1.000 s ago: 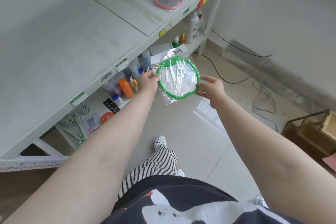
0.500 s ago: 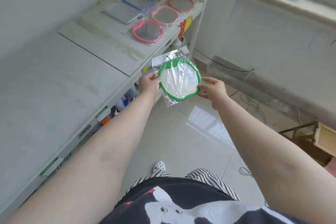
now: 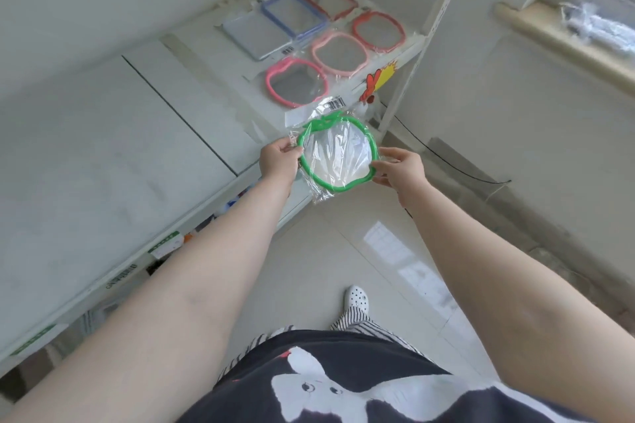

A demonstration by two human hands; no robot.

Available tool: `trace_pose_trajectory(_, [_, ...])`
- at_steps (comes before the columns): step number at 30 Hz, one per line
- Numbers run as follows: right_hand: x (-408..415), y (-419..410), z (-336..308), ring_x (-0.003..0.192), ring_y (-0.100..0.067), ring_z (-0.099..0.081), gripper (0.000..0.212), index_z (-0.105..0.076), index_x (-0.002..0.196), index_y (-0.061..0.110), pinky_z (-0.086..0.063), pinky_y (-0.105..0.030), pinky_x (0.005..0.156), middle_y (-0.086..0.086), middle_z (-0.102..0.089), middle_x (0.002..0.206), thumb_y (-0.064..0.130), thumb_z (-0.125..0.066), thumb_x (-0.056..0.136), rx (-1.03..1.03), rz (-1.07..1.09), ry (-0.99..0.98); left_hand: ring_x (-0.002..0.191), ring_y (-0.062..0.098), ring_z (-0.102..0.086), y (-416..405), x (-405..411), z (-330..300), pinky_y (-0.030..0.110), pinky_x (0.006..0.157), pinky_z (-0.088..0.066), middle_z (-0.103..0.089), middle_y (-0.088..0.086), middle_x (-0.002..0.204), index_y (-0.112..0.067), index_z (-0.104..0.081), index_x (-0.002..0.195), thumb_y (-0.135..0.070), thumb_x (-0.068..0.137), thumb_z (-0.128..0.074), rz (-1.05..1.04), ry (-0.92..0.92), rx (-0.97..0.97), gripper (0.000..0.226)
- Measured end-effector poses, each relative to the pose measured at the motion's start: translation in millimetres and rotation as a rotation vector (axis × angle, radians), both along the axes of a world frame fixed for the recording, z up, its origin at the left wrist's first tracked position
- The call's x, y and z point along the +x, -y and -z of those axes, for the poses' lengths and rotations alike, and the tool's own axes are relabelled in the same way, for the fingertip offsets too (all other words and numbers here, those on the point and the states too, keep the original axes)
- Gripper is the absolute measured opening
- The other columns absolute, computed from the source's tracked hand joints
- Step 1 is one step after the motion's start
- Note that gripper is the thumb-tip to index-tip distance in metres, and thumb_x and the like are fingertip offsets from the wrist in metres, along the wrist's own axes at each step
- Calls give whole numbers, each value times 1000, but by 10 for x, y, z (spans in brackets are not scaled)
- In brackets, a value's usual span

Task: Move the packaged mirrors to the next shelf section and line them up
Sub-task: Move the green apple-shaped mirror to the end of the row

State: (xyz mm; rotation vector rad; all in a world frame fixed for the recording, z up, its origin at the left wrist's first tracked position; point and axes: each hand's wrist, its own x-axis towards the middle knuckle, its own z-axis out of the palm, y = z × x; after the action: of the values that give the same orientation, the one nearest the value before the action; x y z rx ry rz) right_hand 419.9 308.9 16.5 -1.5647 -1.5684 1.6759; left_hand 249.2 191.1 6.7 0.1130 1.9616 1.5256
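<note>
Both hands hold a green apple-shaped mirror in clear plastic wrap (image 3: 338, 154) in mid-air, just off the white shelf (image 3: 103, 148) front edge. Left hand (image 3: 277, 160) fingers pinch its left rim; right hand (image 3: 398, 166) fingers pinch the right rim. Five packaged mirrors lie on the far shelf section, incl. a pink apple-shaped one (image 3: 296, 82) nearest.

Lower shelf items (image 3: 206, 223) hiding under shelf board (image 3: 103, 161), too small to name. Shelf-edge labels (image 3: 165, 243) blurring, unreadable. Bag on windowsill (image 3: 598, 24) running off right edge. Green mirror (image 3: 338, 153) covering shelf corner behind.
</note>
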Motion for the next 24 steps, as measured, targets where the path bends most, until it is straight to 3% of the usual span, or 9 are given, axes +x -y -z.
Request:
trace_pose_trajectory(3, [-135,-384,-29,82,-27,-67,44,-62,123,8,-59,-37,82,-16,-63,101,-1,-69,80,19,-87,0,83,22,-62,-225,-12,-28,37,91,-56,-68,4,90,-10,-69,106,-2,86,-62,-83,-6,4,23])
trace_pose_trajectory(6, [-262,-700,-47,86,-30,-69,46,-61,124,7,-59,-38,83,-17,-66,105,-1,-70,80,34,-183,14,83,21,-63,-378,-2,-26,36,89,-56,-68,6,93,-8,-68,111,-2,86,-62,-183,27,11,26])
trace_pose_trajectory(11, [-538,-909,20,65,-16,-63,46,-61,124,5,-60,-30,76,-16,-64,102,0,-72,79,38,-364,59,81,20,-60,-355,2,-16,30,78,-56,-66,9,98,-4,-62,121,1,87,-62,-360,59,38,35])
trace_pose_trajectory(15, [-820,-858,57,73,-25,-64,42,-60,122,1,-59,-42,84,-16,-64,97,0,-71,81,20,-454,59,77,20,-61,-226,-178,-4,34,84,-55,-68,9,98,-8,-64,121,-1,85,-64,-471,62,2,36])
trace_pose_trajectory(17, [-986,-822,56,70,-26,-63,36,-62,116,0,-60,-41,78,-14,-65,84,0,-70,81,39,-509,72,82,21,-61,-177,-294,13,35,89,-54,-67,9,97,-8,-65,119,-1,85,-64,-532,70,-14,35])
trace_pose_trajectory(19, [-1158,-799,57,58,-23,-60,31,-64,111,2,-58,-31,61,-11,-63,68,1,-70,80,64,-561,92,84,20,-60,-140,-412,37,34,90,-54,-69,9,101,-10,-67,115,-2,83,-65,-590,62,-51,33])
trace_pose_trajectory(22, [-1416,-782,72,54,-20,-59,25,-66,106,8,-54,-21,51,-7,-63,62,6,-68,81,106,-647,154,80,19,-59,-110,-606,52,27,69,-53,-69,6,98,-14,-69,113,-2,84,-63,-638,59,-71,32])
trace_pose_trajectory(24, [-1586,-776,110,56,-21,-62,24,-65,105,8,-60,-32,67,-7,-65,64,8,-69,81,111,-674,164,73,17,-57,-114,-778,73,20,60,-47,-68,3,92,-14,-69,113,-1,84,-62,-668,60,-79,32])
